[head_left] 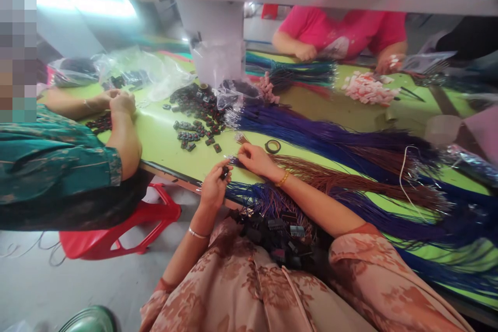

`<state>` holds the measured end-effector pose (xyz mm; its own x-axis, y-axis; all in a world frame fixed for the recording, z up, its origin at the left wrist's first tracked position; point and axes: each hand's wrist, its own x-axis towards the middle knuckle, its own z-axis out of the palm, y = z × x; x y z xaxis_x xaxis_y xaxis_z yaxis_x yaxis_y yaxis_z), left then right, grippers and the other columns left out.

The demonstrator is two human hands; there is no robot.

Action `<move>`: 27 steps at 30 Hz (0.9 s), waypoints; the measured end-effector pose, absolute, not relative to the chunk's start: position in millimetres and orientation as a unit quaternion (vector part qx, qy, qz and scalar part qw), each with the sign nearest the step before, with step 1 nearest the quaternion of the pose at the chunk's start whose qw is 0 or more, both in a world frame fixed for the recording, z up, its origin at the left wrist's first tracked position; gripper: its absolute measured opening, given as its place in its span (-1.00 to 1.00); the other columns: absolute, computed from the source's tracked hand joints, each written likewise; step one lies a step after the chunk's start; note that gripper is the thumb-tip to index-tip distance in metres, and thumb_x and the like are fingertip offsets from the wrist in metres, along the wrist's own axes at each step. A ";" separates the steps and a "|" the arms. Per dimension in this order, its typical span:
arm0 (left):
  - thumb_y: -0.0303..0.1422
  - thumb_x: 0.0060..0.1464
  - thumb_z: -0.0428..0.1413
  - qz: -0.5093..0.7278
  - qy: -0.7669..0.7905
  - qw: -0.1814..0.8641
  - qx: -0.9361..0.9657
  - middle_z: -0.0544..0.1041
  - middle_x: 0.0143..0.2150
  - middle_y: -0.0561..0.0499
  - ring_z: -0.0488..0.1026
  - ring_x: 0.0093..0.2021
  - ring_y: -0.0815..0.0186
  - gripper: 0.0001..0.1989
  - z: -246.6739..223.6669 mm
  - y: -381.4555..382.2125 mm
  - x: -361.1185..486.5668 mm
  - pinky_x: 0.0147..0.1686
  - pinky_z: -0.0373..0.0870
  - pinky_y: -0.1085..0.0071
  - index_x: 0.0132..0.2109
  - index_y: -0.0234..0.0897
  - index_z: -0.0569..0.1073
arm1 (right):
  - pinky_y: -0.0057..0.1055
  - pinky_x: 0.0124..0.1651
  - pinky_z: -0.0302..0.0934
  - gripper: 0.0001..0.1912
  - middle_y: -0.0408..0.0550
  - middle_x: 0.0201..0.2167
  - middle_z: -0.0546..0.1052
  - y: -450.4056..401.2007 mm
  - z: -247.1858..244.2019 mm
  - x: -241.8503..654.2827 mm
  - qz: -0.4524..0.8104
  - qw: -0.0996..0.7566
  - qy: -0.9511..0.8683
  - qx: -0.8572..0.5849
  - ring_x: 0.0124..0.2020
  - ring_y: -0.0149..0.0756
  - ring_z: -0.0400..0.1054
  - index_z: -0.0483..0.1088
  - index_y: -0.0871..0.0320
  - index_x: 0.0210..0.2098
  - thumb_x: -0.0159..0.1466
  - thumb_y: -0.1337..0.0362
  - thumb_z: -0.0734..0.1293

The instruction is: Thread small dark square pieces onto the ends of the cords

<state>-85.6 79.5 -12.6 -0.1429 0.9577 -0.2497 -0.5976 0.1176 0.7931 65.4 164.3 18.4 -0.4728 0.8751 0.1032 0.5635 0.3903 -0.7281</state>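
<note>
My left hand is closed around a small black connector housing, held up at the table's front edge. Just to the right, my right hand has its fingertips pinched together and pointing down. Silver-tipped wire ends lie at those fingertips, between the two hands; what the right fingers hold is hidden. A bundle of brown wires runs rightward behind my right forearm. Blue wires hang over the edge below my hands. In my lap lies a heap of black connector housings.
Loose black connectors and a roll of black tape lie on the green table. Blue-purple wires stretch right. A co-worker in teal works at left by a red stool; another in pink sits opposite, near pink connectors.
</note>
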 end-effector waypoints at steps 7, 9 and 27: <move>-0.37 0.04 0.18 0.645 0.430 0.588 0.230 0.50 -0.20 -0.03 0.40 -0.26 0.43 -0.82 -9.6 79.4 -83.9 -0.20 0.34 0.49 -0.16 -0.29 0.53 | -0.52 -0.44 0.00 -0.84 -0.21 -0.56 0.37 150.6 18.5 61.6 0.416 0.322 -0.754 -0.394 -0.53 -0.48 0.14 0.38 0.23 -0.41 0.17 0.25 0.25; -0.35 0.04 0.20 0.657 0.421 0.586 0.218 0.49 -0.19 -0.02 0.42 -0.23 0.43 -0.87 -10.0 81.2 -81.9 -0.11 0.36 0.45 -0.24 -0.30 0.50 | -0.52 -0.46 -0.03 -0.85 -0.23 -0.58 0.34 145.7 18.2 62.6 0.403 0.320 -0.762 -0.392 -0.55 -0.49 0.11 0.38 0.23 -0.43 0.15 0.26 0.26; -0.34 -0.02 0.26 0.656 0.392 0.612 0.203 0.45 -0.26 0.05 0.41 -0.26 0.43 -0.77 -15.6 84.8 -75.3 -0.18 0.38 0.46 -0.21 -0.25 0.40 | -0.50 -0.43 -0.07 -0.91 -0.17 -0.55 0.43 132.8 25.5 63.2 0.323 0.268 -0.812 -0.405 -0.53 -0.46 0.16 0.42 0.21 -0.48 0.09 0.33 0.29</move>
